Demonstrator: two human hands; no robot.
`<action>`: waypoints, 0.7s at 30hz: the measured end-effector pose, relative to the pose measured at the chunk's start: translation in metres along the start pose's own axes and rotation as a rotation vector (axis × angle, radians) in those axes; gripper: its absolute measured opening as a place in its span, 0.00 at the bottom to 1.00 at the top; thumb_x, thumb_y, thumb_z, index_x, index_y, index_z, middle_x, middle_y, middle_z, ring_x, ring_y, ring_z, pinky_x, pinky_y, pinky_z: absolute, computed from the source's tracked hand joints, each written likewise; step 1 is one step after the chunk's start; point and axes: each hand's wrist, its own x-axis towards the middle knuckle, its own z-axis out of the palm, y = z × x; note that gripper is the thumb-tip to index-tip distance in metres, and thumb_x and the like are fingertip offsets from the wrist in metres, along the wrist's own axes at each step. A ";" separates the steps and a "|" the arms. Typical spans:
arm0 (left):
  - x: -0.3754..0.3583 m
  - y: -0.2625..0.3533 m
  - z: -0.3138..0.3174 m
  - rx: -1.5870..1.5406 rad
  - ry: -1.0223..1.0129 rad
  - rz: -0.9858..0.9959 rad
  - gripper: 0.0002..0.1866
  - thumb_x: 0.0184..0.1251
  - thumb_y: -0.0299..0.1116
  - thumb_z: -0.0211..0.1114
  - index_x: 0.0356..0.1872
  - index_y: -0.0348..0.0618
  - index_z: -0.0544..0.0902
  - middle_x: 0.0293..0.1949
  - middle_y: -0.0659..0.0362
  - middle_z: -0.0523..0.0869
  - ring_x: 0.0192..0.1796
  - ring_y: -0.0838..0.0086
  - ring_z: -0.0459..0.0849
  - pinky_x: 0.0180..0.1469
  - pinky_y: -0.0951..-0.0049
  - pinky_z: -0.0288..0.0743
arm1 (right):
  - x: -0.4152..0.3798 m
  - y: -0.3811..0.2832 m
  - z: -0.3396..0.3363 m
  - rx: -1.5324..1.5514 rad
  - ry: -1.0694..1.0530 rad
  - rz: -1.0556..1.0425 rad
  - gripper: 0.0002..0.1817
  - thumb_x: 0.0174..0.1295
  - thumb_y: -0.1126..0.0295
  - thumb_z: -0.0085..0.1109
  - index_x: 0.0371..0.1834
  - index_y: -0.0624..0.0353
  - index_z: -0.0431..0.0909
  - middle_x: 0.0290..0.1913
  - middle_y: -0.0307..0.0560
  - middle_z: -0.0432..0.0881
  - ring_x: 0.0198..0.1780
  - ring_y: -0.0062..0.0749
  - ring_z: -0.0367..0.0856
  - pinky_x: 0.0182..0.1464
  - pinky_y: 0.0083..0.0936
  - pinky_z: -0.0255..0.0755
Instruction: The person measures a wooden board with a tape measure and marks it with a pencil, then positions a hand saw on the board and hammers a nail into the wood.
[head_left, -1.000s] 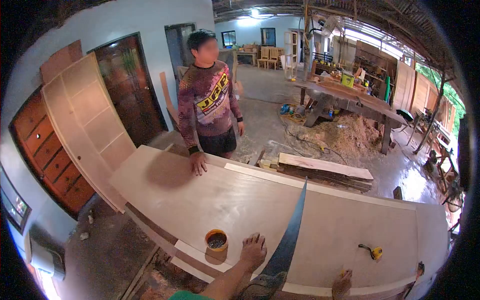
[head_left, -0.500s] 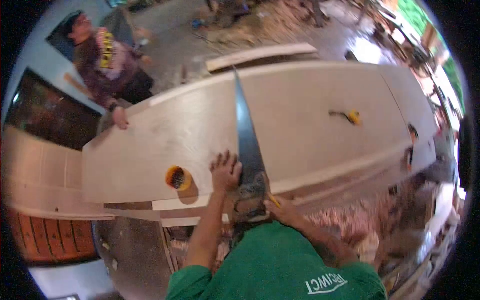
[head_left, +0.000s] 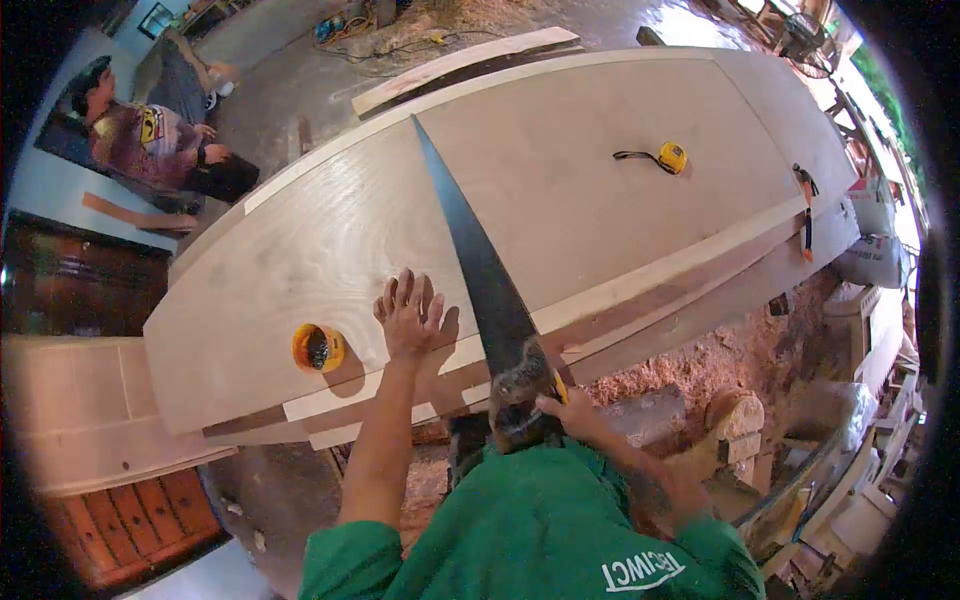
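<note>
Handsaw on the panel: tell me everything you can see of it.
The handsaw has a long, blue-grey, metal-looking blade, wide at the handle and tapering to a narrow tip. It lies across the pale, wood-like panel, tip near the far edge, dark, mottled handle at the near edge. Its teeth cannot be made out. The left hand is beside the blade, apart from it. The right hand is close by the handle; whether they touch is unclear.

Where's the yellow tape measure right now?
In the head view, the yellow tape measure lies on the wooden panel, upper right, between the handsaw on its left and the orange-handled tool on its right.
</note>
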 end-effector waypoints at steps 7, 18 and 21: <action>0.001 0.003 -0.005 0.053 -0.054 0.040 0.29 0.65 0.52 0.57 0.64 0.50 0.73 0.68 0.53 0.67 0.70 0.53 0.61 0.69 0.50 0.46 | -0.018 0.061 0.006 0.190 0.243 -0.104 0.18 0.62 0.56 0.58 0.40 0.62 0.80 0.33 0.45 0.82 0.37 0.28 0.79 0.41 0.29 0.70; 0.047 0.067 0.034 -0.203 -0.083 0.137 0.34 0.66 0.55 0.54 0.68 0.46 0.66 0.69 0.54 0.66 0.72 0.56 0.59 0.71 0.52 0.44 | -0.004 0.018 -0.006 -0.313 0.364 -0.018 0.28 0.60 0.45 0.58 0.28 0.66 0.78 0.29 0.64 0.78 0.35 0.56 0.78 0.36 0.44 0.68; 0.060 0.087 0.029 -0.162 -0.130 0.100 0.34 0.66 0.56 0.54 0.67 0.45 0.66 0.70 0.55 0.65 0.73 0.57 0.57 0.72 0.52 0.43 | -0.011 -0.005 -0.007 -0.298 0.361 0.101 0.30 0.59 0.42 0.58 0.29 0.66 0.80 0.28 0.64 0.79 0.33 0.56 0.80 0.37 0.46 0.69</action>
